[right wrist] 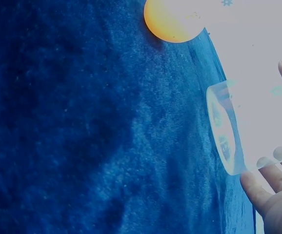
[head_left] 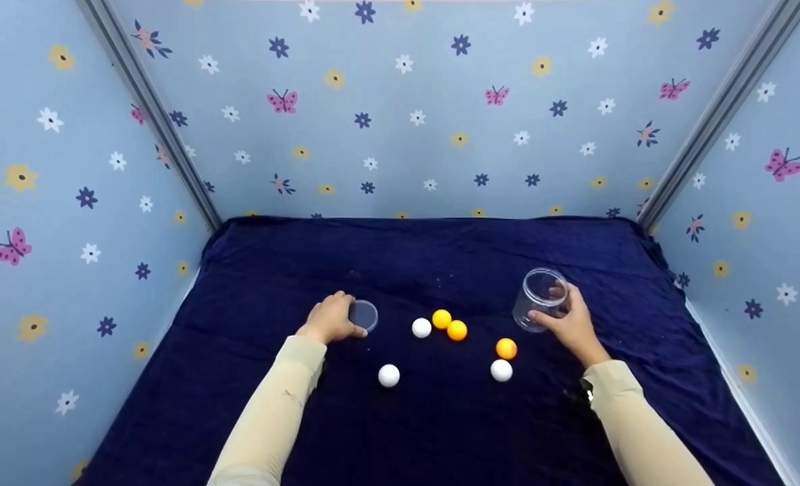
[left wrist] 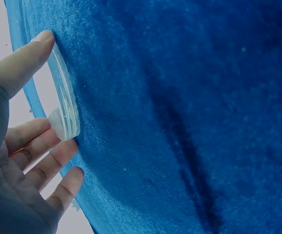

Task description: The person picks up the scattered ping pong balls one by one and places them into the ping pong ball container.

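On the left of the dark blue cloth, my left hand (head_left: 332, 319) pinches a clear round lid (head_left: 363, 316) by its edge. The left wrist view shows the thumb at one end of the lid's rim (left wrist: 69, 105) and the fingers at the other. At the right, my right hand (head_left: 572, 322) grips a clear plastic jar (head_left: 526, 312), its open mouth facing up. Fingers and thumb lie on either side of the jar (right wrist: 223, 129) in the right wrist view. Between the hands are white ping-pong balls (head_left: 421, 328) and orange ping-pong balls (head_left: 457, 330).
One white ball (head_left: 389, 375) lies nearer me on the left. An orange ball (head_left: 506, 348) and another white ball (head_left: 501, 370) sit close together near the jar. Flowered wall panels (head_left: 413, 121) stand behind and on both sides of the cloth (head_left: 400, 432).
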A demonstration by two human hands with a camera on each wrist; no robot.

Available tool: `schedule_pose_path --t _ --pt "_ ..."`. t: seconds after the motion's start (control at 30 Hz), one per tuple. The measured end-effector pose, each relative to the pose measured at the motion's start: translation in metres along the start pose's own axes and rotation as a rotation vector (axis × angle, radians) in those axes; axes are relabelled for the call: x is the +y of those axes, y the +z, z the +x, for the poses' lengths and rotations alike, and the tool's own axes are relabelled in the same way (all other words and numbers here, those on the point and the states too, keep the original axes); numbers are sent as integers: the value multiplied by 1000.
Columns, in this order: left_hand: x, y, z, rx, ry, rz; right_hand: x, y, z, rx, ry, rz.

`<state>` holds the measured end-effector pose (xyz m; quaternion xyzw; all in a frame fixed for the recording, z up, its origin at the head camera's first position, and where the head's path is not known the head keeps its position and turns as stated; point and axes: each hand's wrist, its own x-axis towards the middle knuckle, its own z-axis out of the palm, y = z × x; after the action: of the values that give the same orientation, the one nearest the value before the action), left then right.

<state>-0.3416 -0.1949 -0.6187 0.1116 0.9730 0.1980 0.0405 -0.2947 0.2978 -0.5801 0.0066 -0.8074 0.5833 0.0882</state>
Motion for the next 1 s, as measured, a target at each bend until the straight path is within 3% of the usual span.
schedule_pose_path --t 0.23,0.47,1.0 --pt "13 -12 -6 -41 -51 -43 -7 -1 -1 -3 7 2" --pt "11 -12 -7 -41 -53 -16 -12 -1 1 -2 7 -2" --pt "11 -13 -5 -42 -75 -56 -21 -4 5 -1 -9 4"
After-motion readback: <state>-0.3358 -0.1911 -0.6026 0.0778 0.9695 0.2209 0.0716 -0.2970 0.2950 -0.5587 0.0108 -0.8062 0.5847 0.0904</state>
